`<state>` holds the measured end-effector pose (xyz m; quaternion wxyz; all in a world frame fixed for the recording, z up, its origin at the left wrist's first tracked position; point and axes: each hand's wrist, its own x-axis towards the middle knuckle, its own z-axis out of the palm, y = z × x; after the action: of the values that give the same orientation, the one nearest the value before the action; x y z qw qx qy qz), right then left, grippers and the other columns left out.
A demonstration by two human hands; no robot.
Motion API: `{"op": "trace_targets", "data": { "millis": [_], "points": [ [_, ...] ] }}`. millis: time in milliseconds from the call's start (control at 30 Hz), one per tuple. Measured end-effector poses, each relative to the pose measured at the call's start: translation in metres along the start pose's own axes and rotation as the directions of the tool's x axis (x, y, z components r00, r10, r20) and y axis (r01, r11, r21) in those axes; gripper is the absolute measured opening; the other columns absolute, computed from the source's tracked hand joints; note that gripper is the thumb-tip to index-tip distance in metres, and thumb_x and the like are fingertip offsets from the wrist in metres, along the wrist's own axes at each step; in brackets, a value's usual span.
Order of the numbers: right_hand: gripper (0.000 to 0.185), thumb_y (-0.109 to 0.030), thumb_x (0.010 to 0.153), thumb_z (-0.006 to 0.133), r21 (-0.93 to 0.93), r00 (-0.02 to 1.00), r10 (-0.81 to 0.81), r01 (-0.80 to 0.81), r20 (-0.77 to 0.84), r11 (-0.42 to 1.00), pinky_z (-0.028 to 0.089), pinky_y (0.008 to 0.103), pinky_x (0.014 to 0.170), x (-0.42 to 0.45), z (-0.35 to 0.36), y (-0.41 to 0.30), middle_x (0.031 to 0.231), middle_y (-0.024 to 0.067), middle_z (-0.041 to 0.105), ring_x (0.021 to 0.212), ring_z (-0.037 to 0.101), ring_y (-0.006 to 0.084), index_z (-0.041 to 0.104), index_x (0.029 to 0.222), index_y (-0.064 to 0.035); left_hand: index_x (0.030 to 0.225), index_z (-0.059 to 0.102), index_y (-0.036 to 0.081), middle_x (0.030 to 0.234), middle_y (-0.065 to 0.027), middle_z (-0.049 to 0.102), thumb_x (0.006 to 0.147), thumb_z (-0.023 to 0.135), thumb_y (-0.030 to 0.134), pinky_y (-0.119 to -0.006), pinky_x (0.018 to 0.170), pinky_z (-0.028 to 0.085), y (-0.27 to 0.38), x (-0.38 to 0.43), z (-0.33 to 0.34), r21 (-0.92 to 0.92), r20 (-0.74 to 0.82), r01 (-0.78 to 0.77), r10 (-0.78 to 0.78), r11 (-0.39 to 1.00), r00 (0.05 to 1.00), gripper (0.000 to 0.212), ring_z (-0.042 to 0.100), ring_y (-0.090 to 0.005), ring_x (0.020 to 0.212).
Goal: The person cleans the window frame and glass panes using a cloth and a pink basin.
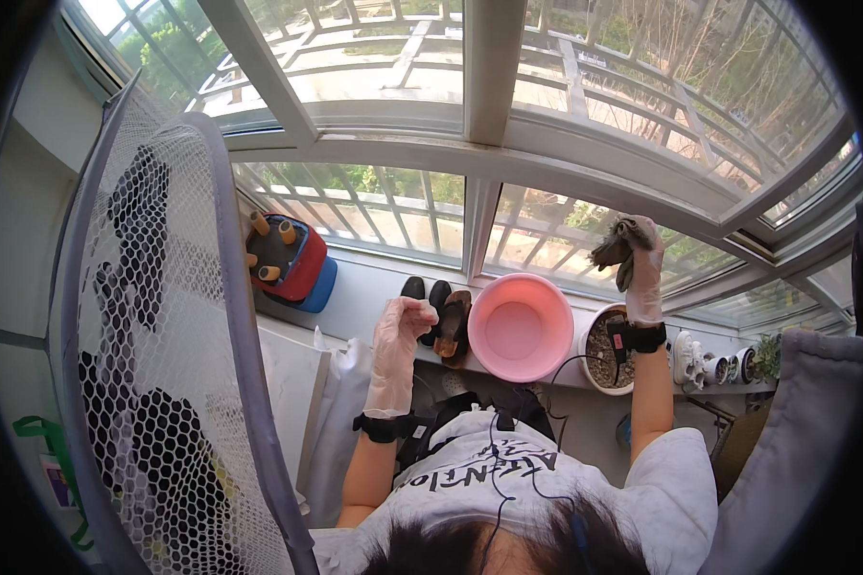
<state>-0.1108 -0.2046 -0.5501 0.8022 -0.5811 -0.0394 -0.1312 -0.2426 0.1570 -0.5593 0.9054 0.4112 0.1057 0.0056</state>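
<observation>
My right hand [645, 259], in a thin clear glove, is raised on the right and grips a bunched grey-brown cloth [622, 243]. Behind it are the window pane [546, 223] and its white frame; whether the cloth touches them I cannot tell. My left hand [397, 345], gloved the same way, hovers beside the shoes with curled fingers and nothing visible in it. Between the hands, a pink plastic basin [521, 327] stands on the white sill [359, 277]. Right of it, below my right wrist, is a white pot of soil [604, 352].
Black shoes [439, 293] and brown sandals [451, 327] lie left of the basin. A red-and-blue stool [295, 262] rests upside down, legs up. A mesh hamper [165, 345] with dark clothes fills the left side. White sneakers [685, 359] and small potted plants [766, 356] line the right sill.
</observation>
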Motion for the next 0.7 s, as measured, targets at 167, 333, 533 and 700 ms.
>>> {"op": "trace_targets", "data": {
  "millis": [167, 333, 533, 700],
  "points": [
    [0.031, -0.023, 0.082, 0.057, 0.537, 0.683, 0.705, -0.675, 0.194, 0.506, 0.052, 0.0414, 0.079, -0.052, 0.057, -0.021, 0.097, 0.0122, 0.062, 0.086, 0.062, 0.0264, 0.054, 0.105, -0.0014, 0.104, 0.052, 0.004, 0.101, -0.0069, 0.057, 0.094, 0.04, 0.03, -0.029, 0.084, 0.043, -0.048, 0.023, 0.056, 0.258, 0.138, 0.041, -0.079, 0.965, 0.987, 0.03, 0.055, -0.0156, 0.096],
    [0.039, -0.033, 0.087, 0.053, 0.506, 0.635, 0.72, -0.735, 0.28, 0.451, 0.051, 0.0373, 0.079, -0.084, 0.065, -0.017, 0.104, 0.0122, 0.061, 0.088, 0.062, 0.0236, 0.053, 0.108, -0.0006, 0.125, 0.042, 0.003, 0.122, -0.0079, 0.049, 0.089, 0.041, 0.051, -0.03, 0.094, 0.039, -0.076, 0.027, 0.102, -0.139, 0.205, 0.374, -0.343, 0.917, 0.917, 0.06, 0.048, -0.0189, 0.109],
    [0.04, -0.033, 0.09, 0.048, 0.561, 0.662, 0.703, -0.697, 0.262, 0.447, 0.05, 0.0381, 0.083, -0.089, 0.034, -0.041, 0.106, 0.0143, 0.06, 0.092, 0.061, 0.0246, 0.051, 0.111, 0.0007, 0.13, 0.036, 0.003, 0.125, -0.0072, 0.046, 0.087, 0.047, 0.048, -0.031, 0.095, 0.037, -0.074, 0.014, 0.129, 0.054, 0.263, 0.381, -0.381, 0.923, 0.886, 0.063, 0.045, -0.0172, 0.112],
    [0.041, -0.028, 0.087, 0.054, 0.581, 0.675, 0.684, -0.685, 0.277, 0.441, 0.049, 0.0377, 0.085, -0.093, 0.01, -0.059, 0.108, 0.015, 0.059, 0.095, 0.06, 0.0248, 0.049, 0.114, 0.002, 0.127, 0.04, 0.003, 0.119, -0.0041, 0.049, 0.086, 0.057, 0.027, -0.026, 0.091, 0.038, -0.104, 0.024, 0.136, 0.186, 0.223, 0.337, -0.374, 0.923, 0.9, 0.05, 0.047, -0.0125, 0.108]
  ]
}}
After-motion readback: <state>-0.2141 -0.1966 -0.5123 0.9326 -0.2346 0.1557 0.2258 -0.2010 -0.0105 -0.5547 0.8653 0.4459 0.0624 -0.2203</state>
